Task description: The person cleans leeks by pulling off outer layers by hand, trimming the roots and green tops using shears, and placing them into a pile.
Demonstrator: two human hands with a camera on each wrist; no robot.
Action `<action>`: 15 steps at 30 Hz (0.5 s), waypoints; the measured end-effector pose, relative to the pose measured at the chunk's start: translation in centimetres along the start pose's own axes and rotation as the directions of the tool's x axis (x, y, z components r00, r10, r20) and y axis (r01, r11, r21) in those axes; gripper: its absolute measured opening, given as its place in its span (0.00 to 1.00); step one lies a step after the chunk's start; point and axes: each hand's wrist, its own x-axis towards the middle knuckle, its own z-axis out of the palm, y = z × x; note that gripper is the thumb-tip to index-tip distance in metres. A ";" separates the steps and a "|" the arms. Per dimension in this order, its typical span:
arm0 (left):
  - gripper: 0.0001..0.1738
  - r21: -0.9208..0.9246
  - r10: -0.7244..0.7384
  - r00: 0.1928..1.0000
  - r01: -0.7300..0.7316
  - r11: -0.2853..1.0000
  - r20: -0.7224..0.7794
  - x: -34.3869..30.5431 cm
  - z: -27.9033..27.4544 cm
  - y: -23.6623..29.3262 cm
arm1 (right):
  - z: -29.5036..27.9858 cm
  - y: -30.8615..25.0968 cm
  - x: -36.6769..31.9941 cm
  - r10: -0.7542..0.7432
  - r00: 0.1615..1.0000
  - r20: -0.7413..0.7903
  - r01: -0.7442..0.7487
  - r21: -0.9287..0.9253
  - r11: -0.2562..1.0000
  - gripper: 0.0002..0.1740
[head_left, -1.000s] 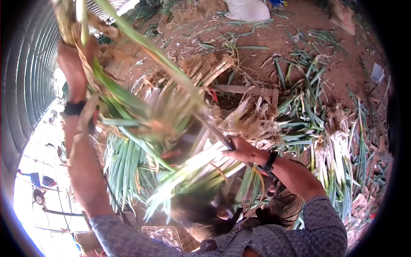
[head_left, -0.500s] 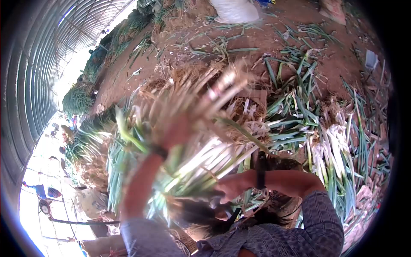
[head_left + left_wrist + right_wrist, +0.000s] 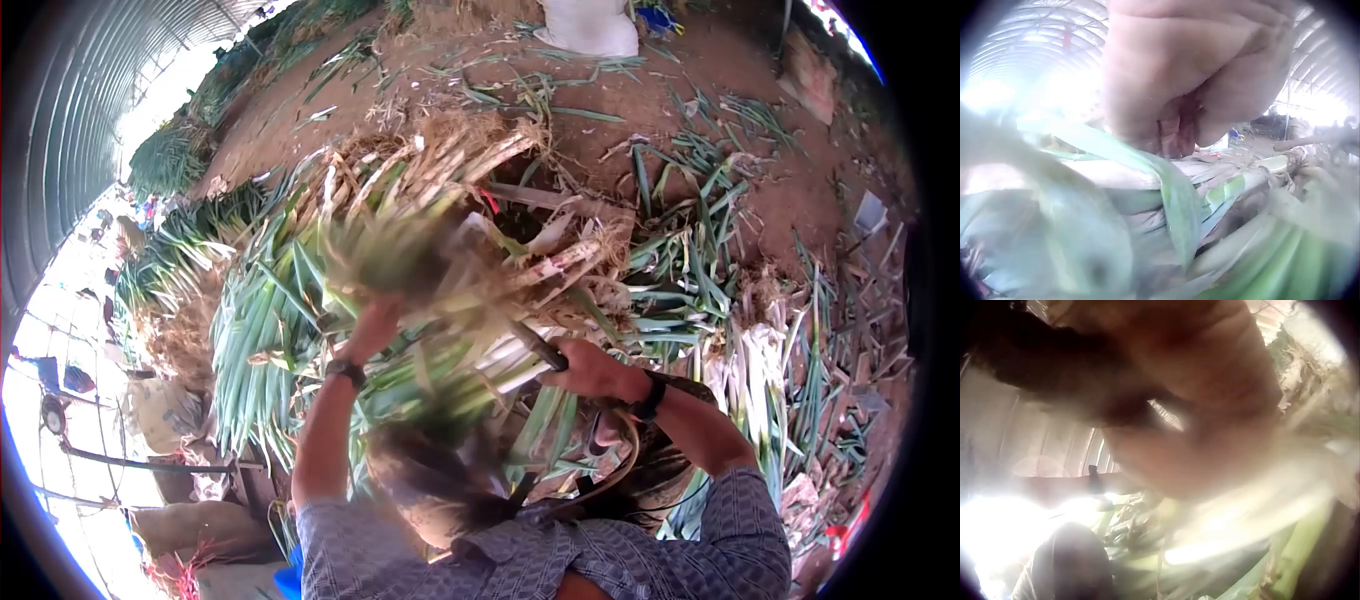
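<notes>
My left hand (image 3: 375, 328) is over the pile, its fingers curled round a green onion (image 3: 395, 260) whose leaves are blurred by motion. In the left wrist view the hand (image 3: 1191, 75) is curled close above pale stalks (image 3: 1110, 174), with a green leaf (image 3: 1179, 206) bent in front. To the right, my right hand (image 3: 592, 368) grips a dark rod-shaped nozzle (image 3: 538, 345). It points up and left at the blurred stalks. A yellowish hose (image 3: 630, 450) curves below this hand. The right wrist view shows the curled hand (image 3: 1204, 394) blurred, hiding most of the nozzle.
A heap of green onions (image 3: 265, 350) lies under and left of my left hand, roots (image 3: 480, 135) at the back. More white stalks (image 3: 760, 370) lie at the right. Beyond are scattered leaves, a wooden plank (image 3: 555, 200) and a white sack (image 3: 590, 25). A dark-haired head (image 3: 420, 475) is below.
My left hand has come down from the raised far left to the middle of the heap with the onion. The right hand dipped, then rose back, still gripping the nozzle.
</notes>
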 end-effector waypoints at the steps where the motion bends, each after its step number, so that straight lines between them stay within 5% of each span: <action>1: 0.18 0.101 0.095 0.994 -0.089 0.991 -0.058 -0.1 0.0 -0.1 | 0.3 0.1 -0.1 0.023 0.999 -0.028 -0.021 0.053 0.998 0.28; 2: 0.18 0.204 0.194 0.975 -0.170 0.964 -0.105 -0.3 0.4 -0.2 | 0.5 0.1 -0.5 0.134 0.991 0.001 -0.132 0.205 0.970 0.29; 4: 0.16 0.290 0.276 0.943 -0.215 0.933 -0.188 -0.6 0.0 2.0 | 1.0 -0.3 -1.7 0.158 0.986 0.043 -0.164 0.188 0.968 0.28; 7: 0.12 0.225 0.223 0.929 -0.159 0.961 -0.296 -1.4 -0.5 5.7 | 2.0 -2.1 -4.5 0.187 0.978 0.098 -0.202 0.185 0.962 0.24; 8: 0.09 0.112 0.121 0.973 -0.100 0.989 -0.199 -2.0 0.4 5.8 | 2.4 -2.8 -5.6 0.195 0.978 0.077 -0.208 0.229 0.951 0.23; 12: 0.11 0.120 0.301 0.951 -0.307 0.944 0.070 -3.4 6.4 2.2 | 4.0 -0.9 -7.3 0.371 0.929 0.001 -0.305 0.570 0.763 0.16; 13: 0.12 0.130 0.308 0.951 -0.306 0.943 0.005 -3.7 6.0 3.7 | 4.3 0.1 -7.5 0.411 0.911 -0.037 -0.294 0.640 0.710 0.15; 15: 0.15 0.141 0.311 0.941 -0.292 0.946 -0.133 -4.6 5.9 6.9 | 5.6 0.8 -8.6 0.351 0.936 0.014 -0.310 0.501 0.808 0.12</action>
